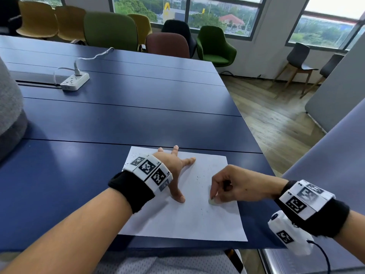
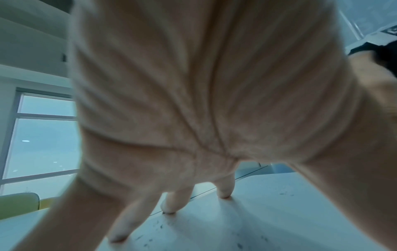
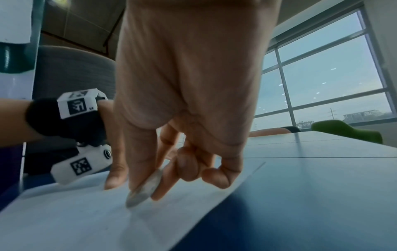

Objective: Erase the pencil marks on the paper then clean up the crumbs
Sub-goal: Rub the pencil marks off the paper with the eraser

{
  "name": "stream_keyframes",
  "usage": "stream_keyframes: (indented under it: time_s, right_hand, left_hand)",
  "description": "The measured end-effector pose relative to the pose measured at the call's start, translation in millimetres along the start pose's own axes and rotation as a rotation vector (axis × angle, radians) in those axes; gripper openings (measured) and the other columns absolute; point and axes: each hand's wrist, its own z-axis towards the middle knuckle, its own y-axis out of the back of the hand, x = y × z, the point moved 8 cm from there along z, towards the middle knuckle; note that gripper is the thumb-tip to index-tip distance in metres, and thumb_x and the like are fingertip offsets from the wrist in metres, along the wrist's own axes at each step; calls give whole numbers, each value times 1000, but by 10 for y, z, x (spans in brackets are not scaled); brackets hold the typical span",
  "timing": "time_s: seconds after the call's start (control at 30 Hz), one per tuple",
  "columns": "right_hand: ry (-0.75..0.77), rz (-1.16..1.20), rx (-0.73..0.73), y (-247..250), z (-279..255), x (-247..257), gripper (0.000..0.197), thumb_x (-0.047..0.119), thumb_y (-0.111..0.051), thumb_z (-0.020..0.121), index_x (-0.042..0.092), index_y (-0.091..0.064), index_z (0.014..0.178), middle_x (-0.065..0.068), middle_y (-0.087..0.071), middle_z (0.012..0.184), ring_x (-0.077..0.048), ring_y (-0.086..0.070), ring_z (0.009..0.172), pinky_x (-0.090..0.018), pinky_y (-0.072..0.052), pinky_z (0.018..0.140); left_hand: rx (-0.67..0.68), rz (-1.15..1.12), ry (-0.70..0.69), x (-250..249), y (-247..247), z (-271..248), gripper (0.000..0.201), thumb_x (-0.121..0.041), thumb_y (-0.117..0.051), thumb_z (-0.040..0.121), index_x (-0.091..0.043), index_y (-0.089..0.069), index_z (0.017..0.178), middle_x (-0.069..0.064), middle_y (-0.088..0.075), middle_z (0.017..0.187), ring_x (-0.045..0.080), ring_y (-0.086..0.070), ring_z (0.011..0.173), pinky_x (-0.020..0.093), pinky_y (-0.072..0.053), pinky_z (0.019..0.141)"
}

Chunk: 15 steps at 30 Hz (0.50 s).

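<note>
A white sheet of paper lies near the front edge of the blue table. My left hand is spread flat on the sheet's left part, fingers straight and pressing it down; the left wrist view shows its fingertips on the sheet. My right hand pinches a small grey-white eraser between thumb and fingers, its tip touching the paper's right side. In the right wrist view the eraser stands tilted on the paper. Dark eraser crumbs are scattered over the sheet.
A white power strip with a plugged cable sits far back left on the table. A grey-clad person is at the left edge. Chairs line the far side. The table's right edge drops to a wooden floor.
</note>
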Motion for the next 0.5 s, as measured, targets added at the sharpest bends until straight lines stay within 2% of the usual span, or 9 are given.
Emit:
stream_keyframes:
  time_s: [0.03,0.1,0.17,0.23,0.3,0.33,0.4,0.47,0.5]
  right_hand:
    - [-2,-16,0,1,18,13,6,24,-74,84,20,-74,87,-2,-63,68,-4,-43,55,-19,-38,56]
    - [-27,-22,-128,130,66,-25,8,26,-75,83,19,-74,85,9,-58,59,-3,-43,52,-18,-37,54]
    - [-50,-5,-244,211,72,-86,9,26,-76,83,18,-72,83,13,-53,54,-4,-42,50,-16,-35,53]
    - [-29,16,-169,112,46,-59,5,25,-74,84,20,-72,83,11,-56,57,-4,-41,51,-18,-37,54]
    - [-6,23,-1,-55,21,26,3,25,-74,84,22,-73,85,-1,-62,66,-6,-43,55,-22,-39,57]
    - [-8,14,23,-63,29,36,4,24,-74,84,21,-74,86,-8,-65,71,-6,-44,56,-22,-39,57]
    - [-28,0,-77,56,73,-9,3,22,-74,84,20,-74,86,-9,-67,73,-5,-46,56,-22,-40,57]
    - [-29,7,-178,130,84,-36,1,21,-74,84,21,-74,84,2,-62,63,-3,-44,53,-20,-38,56]
    - [-20,12,-162,100,68,-30,2,20,-73,85,21,-73,83,5,-61,62,-3,-43,53,-19,-38,56]
  left_hand:
    - [-2,2,0,3,-11,-5,132,-70,-80,56,-52,14,148,6,21,161,51,2,144,60,-25,113]
    - [-10,7,8,6,-23,-13,132,-71,-79,56,-52,14,148,4,20,161,51,1,144,58,-26,113]
    - [-21,11,12,3,-26,-15,132,-72,-78,56,-51,13,149,4,19,162,52,0,144,56,-26,112]
    - [-22,8,13,11,-30,-12,132,-72,-78,56,-51,14,149,4,19,162,52,0,144,57,-26,113]
    - [-20,4,14,19,-31,-10,133,-73,-78,55,-51,14,149,4,19,162,53,0,143,57,-27,113]
    - [-19,2,14,22,-27,-9,133,-73,-78,55,-51,14,149,4,18,162,53,0,143,57,-27,113]
    - [-17,1,12,15,-24,-7,132,-73,-78,55,-51,14,149,3,19,162,52,0,144,57,-27,112]
    - [-15,5,11,3,-21,-8,132,-73,-78,56,-50,13,149,4,19,162,52,0,144,58,-28,113]
    - [-16,7,11,-2,-20,-12,132,-72,-78,56,-50,13,149,4,19,162,52,0,144,58,-28,113]
